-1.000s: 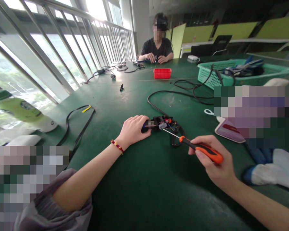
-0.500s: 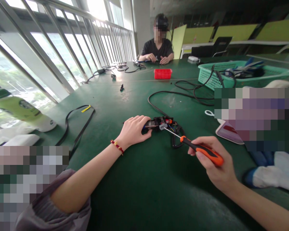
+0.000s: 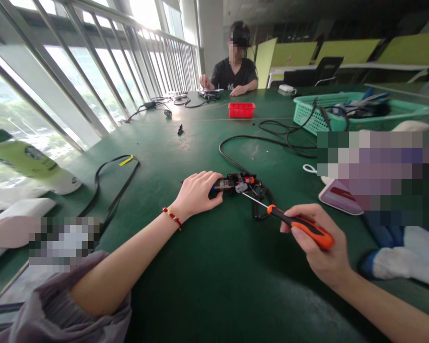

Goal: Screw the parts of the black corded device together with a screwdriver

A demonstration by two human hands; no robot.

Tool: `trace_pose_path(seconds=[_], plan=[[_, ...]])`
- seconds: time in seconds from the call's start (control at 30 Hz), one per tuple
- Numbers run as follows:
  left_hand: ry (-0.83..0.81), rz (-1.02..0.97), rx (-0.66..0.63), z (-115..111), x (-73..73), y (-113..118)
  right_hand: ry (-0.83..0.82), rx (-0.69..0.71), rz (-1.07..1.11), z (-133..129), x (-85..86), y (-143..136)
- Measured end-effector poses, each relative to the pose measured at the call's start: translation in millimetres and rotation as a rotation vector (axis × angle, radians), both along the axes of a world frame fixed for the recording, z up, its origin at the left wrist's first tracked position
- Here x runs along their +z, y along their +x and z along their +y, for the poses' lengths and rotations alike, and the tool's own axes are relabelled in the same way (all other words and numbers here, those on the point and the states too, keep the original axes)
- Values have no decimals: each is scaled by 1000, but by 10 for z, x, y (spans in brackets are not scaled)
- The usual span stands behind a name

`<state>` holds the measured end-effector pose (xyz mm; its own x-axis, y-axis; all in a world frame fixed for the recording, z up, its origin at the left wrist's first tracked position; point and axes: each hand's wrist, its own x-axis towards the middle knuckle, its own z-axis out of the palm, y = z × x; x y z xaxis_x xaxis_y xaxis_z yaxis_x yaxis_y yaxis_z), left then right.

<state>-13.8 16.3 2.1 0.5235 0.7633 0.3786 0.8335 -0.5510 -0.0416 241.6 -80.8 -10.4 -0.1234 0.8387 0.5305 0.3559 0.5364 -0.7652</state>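
Note:
My left hand point(image 3: 200, 193) is closed round the left end of a dark device point(image 3: 236, 183) lying on the green table point(image 3: 207, 276). The device looks opened up, with a grey part, orange pieces and thin wires exposed on its right side; its exact kind I cannot make out. A black cable point(image 3: 232, 140) runs from it toward the back right. In my right hand point(image 3: 320, 236) is a screwdriver point(image 3: 303, 226) with an orange and black handle. Its thin shaft points up and left, and the tip is at or very near the grey part; contact cannot be told.
A red basket point(image 3: 241, 110) and a small black piece point(image 3: 180, 129) lie farther back. At right stands a teal basket point(image 3: 307, 114) of tools and cables. A strap point(image 3: 123, 190) and green bottle point(image 3: 32, 162) are at left. Another person point(image 3: 234, 66) sits opposite.
The screwdriver tip has shifted very slightly left and down at the grey part. My left hand keeps its hold. The person opposite has moved one hand out to the side.

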Motion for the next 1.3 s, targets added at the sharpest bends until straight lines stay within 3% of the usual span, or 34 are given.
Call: trace_pose_path(seconds=[0.57, 0.8, 0.9, 1.0, 1.07, 1.17, 1.23, 1.3], plan=[[30, 21, 1, -7, -8, -7, -9, 59, 56, 12, -49, 32], [90, 76, -7, -24, -10, 2, 81, -153, 98, 13, -47, -5], [101, 81, -5, -19, -14, -2, 83, -110, 135, 20, -35, -21], [102, 81, -9, -18, -14, -1, -49, -45, 110, 13, -24, -15], [101, 82, -6, -24, -7, 6, -92, -77, 97, 9, -19, -14], [96, 84, 8, -37, 9, 20, 10, -181, 158, 20, -11, -25], [91, 83, 13, -42, 16, 26, 57, -186, 203, 32, -7, -32], [87, 83, 12, -43, 18, 28, -12, -147, 195, 36, -6, -34]])
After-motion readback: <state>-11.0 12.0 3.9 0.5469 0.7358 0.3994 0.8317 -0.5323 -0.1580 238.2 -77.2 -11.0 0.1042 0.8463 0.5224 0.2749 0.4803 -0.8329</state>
